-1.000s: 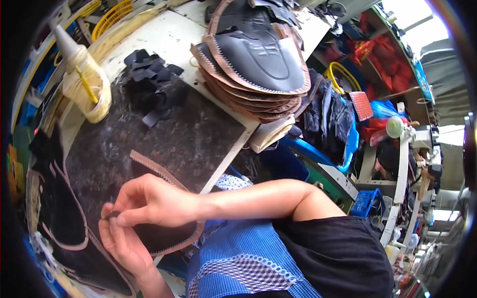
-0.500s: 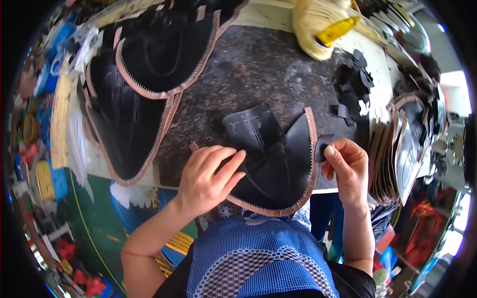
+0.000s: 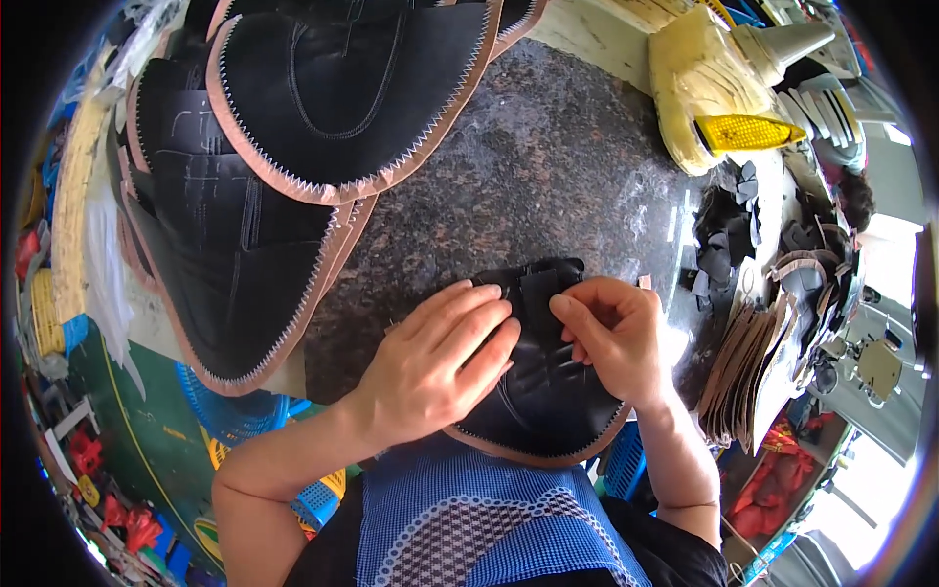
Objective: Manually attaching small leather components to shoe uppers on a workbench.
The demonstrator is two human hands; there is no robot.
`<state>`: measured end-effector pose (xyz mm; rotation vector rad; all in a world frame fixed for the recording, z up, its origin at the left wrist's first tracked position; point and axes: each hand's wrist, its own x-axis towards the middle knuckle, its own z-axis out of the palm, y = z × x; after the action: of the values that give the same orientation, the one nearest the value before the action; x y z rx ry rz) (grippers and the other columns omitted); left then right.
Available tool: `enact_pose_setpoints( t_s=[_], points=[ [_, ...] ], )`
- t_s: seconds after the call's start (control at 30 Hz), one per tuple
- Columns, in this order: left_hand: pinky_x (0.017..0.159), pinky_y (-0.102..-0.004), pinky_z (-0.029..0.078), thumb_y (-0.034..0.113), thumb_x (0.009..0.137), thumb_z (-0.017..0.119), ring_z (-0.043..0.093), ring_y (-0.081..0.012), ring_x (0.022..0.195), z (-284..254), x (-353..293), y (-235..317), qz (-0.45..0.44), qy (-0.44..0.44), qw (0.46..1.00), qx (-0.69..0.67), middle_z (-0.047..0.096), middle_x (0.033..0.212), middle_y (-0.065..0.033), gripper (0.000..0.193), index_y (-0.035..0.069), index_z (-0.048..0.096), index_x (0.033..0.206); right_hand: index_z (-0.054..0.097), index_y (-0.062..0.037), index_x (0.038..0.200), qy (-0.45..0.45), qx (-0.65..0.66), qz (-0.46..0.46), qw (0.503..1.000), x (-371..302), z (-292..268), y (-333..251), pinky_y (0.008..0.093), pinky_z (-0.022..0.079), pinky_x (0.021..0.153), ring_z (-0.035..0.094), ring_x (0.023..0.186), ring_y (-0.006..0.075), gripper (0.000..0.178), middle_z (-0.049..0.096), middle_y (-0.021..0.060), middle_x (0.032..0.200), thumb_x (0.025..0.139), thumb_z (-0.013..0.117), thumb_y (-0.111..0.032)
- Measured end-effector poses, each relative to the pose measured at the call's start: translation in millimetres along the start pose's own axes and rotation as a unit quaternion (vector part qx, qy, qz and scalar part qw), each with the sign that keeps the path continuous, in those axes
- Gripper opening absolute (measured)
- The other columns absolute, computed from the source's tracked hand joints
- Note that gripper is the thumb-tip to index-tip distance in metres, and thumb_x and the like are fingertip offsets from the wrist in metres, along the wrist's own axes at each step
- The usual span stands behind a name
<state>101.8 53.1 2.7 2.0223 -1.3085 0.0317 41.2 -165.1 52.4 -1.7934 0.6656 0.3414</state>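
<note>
resting on the black leather piece [image 3: 533,416], as the head view shows, the left hand [image 3: 435,367] lies over its left side, back of the hand up. its fingers are bent a little and set side by side with narrow gaps, their tips against the leather; whether they pinch any of it, i cannot tell. the right hand [image 3: 611,338] comes in from the other side, thumb and forefinger drawn together on the right edge of a small black patch [image 3: 538,296], the remaining fingers curled under. the patch lies on the upper part of the leather piece, between the two hands. the leather piece sits at the near edge of the table, rounded end toward the person, its brown rim just in front of the blue checked apron [image 3: 489,519].

beyond it spreads a dark mottled board [image 3: 548,147]. to the left are more black leather pieces [image 3: 367,83], overlapping, with pinkish-brown rims and white zigzag stitching. at the far right of the board stands a pale yellow bottle [image 3: 699,73] with a grey nozzle [image 3: 797,41], a bright yellow tool [image 3: 748,132] beside it. nearer, on the right, are a heap of black scraps [image 3: 722,249] and a stack of brown-edged pieces [image 3: 748,362].
</note>
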Motion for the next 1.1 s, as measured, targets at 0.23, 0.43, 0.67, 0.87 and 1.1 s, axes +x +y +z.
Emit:
enact_pose_setpoints(
  t_s=[0.23, 0.43, 0.67, 0.87, 1.1],
  points=[
    [0.105, -0.0470, 0.053, 0.017, 0.080, 0.081, 0.062, -0.0308, 0.121, -1, 1, -3, -0.014, -0.018, 1.000, -0.011, 0.064, 0.126, -0.0129, 0.037, 0.002, 0.072, 0.112, 0.074, 0.0032, 0.095, 0.005, -0.021, 0.031, 0.999, 2, 4, -7, 0.0225, 0.048, 0.052, 0.062, 0.058, 0.0068, 0.019, 0.069, 0.0036, 0.069, 0.098, 0.072, -0.016],
    [0.107, -0.0454, 0.051, 0.018, 0.082, 0.078, 0.061, -0.0296, 0.124, -3, 1, -4, -0.004, -0.036, 0.999, 0.000, 0.062, 0.140, -0.0116, 0.034, 0.003, 0.071, 0.112, 0.074, 0.0031, 0.093, 0.017, -0.022, 0.049, 0.998, 3, 8, -12, 0.0230, 0.047, 0.051, 0.062, 0.058, 0.0064, 0.018, 0.069, 0.0029, 0.068, 0.097, 0.073, -0.015],
    [0.108, -0.0428, 0.047, 0.020, 0.085, 0.075, 0.057, -0.0273, 0.125, -5, 3, -4, -0.013, -0.076, 0.997, 0.019, 0.059, 0.147, -0.0135, 0.031, 0.003, 0.068, 0.111, 0.074, 0.0035, 0.090, 0.036, -0.038, 0.030, 0.998, 3, 12, -8, 0.0236, 0.047, 0.052, 0.061, 0.058, 0.0055, 0.016, 0.068, 0.0032, 0.066, 0.094, 0.075, -0.012],
    [0.105, -0.0446, 0.045, 0.018, 0.083, 0.076, 0.055, -0.0304, 0.122, -3, 6, -1, -0.030, -0.069, 0.997, -0.009, 0.058, 0.147, -0.0159, 0.033, 0.003, 0.065, 0.111, 0.069, 0.0022, 0.084, 0.066, -0.133, -0.065, 0.987, 4, 14, -4, 0.0237, 0.046, 0.051, 0.060, 0.056, 0.0061, 0.019, 0.066, 0.0029, 0.064, 0.093, 0.077, -0.013],
    [0.105, -0.0455, 0.042, 0.014, 0.082, 0.078, 0.054, -0.0306, 0.124, -3, 8, -2, -0.042, -0.069, 0.997, -0.018, 0.058, 0.148, -0.0137, 0.042, 0.006, 0.054, 0.116, 0.062, -0.0024, 0.110, -0.016, 0.098, -0.030, 0.995, 7, -18, 5, 0.0226, 0.040, 0.047, 0.054, 0.051, 0.0052, 0.012, 0.059, 0.0004, 0.063, 0.098, 0.064, -0.005]
  ],
)
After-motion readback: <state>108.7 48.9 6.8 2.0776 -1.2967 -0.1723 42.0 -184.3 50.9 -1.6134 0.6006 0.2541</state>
